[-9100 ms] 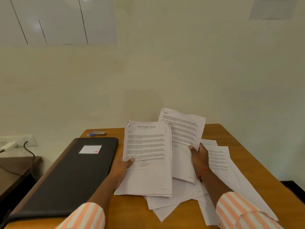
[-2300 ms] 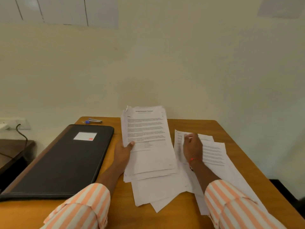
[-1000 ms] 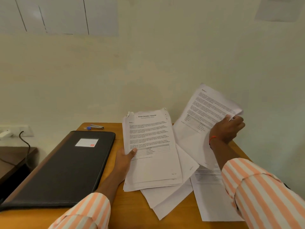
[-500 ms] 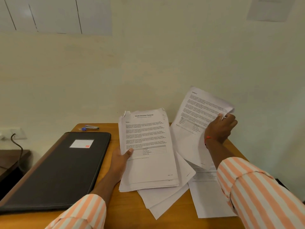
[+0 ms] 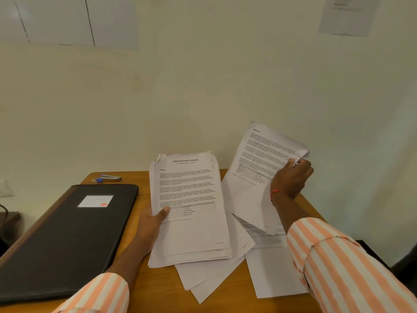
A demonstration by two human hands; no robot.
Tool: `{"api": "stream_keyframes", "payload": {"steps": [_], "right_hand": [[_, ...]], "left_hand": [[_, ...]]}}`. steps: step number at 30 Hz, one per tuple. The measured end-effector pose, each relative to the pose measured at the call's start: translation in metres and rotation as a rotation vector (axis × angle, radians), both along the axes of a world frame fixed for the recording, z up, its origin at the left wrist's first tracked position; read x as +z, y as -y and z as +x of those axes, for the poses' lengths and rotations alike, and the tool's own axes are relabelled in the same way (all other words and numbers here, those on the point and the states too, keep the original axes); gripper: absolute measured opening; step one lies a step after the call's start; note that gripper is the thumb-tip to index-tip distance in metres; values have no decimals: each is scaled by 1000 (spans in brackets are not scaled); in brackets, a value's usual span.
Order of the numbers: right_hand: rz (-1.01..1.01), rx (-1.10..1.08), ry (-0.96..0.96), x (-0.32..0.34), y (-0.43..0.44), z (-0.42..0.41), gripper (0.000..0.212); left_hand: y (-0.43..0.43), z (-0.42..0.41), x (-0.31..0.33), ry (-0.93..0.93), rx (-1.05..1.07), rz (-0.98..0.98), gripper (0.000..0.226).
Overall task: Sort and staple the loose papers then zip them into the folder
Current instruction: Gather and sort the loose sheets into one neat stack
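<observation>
Left hand (image 5: 153, 220) gripped the stack of papers (image 5: 189, 199) at its left edge, with the thumb laid on the top page and the stack's lower end over the loose sheets (image 5: 209, 276) on the tabletop (image 5: 158, 290). Right hand (image 5: 291, 177) pinched a single sheet (image 5: 255, 163) by its upper right corner, raised and tilted off to the right. The black folder (image 5: 67, 233) lay closed at the left, with the stapler (image 5: 110, 177) just beyond its far edge.

The corner pinch had already curled that sheet, and a tighter squeeze would likely crease it. The stack's bottom edges were fanned unevenly, so a staple driven in before squaring could miss some pages. The right sleeve (image 5: 338, 267) hung over the nearest sheets and might drag them off.

Page numbers were too small to read, so the sorting order could not be checked. The folder's zip was not visible, and its near left corner was cut off by the frame.
</observation>
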State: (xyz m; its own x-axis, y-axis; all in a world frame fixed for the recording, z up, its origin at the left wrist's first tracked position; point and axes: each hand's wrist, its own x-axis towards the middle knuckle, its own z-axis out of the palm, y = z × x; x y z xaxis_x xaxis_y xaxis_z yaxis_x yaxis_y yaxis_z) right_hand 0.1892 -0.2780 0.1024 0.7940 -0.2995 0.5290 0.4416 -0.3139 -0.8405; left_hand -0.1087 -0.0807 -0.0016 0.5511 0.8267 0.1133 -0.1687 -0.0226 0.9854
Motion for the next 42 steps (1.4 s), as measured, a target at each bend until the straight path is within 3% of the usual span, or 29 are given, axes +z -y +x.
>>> {"api": "stream_keyframes", "payload": {"steps": [9, 16, 18, 23, 26, 34, 38, 42], "right_hand": [[16, -15, 17, 5, 7, 6, 29], [224, -40, 2, 77, 9, 34, 26], [87, 39, -98, 76, 1, 36, 28], [-614, 385, -186, -6, -24, 12, 29], [-816, 455, -230, -59, -37, -20, 30], [-899, 576, -134, -88, -72, -81, 47], [-980, 310, -141, -83, -42, -47, 40], [-1012, 11, -415, -90, 11, 0, 52]], "left_hand": [[5, 2, 3, -3, -19, 21, 25], [1, -1, 1, 19, 0, -54, 26], [0, -2, 3, 25, 0, -80, 29], [-3, -7, 4, 64, 19, -165, 35], [-1, -9, 6, 83, 25, -185, 35], [-2, -8, 6, 68, 12, -178, 31], [-6, -6, 3, 31, 3, -169, 36], [-8, -3, 2, 0, 14, -169, 35]]}}
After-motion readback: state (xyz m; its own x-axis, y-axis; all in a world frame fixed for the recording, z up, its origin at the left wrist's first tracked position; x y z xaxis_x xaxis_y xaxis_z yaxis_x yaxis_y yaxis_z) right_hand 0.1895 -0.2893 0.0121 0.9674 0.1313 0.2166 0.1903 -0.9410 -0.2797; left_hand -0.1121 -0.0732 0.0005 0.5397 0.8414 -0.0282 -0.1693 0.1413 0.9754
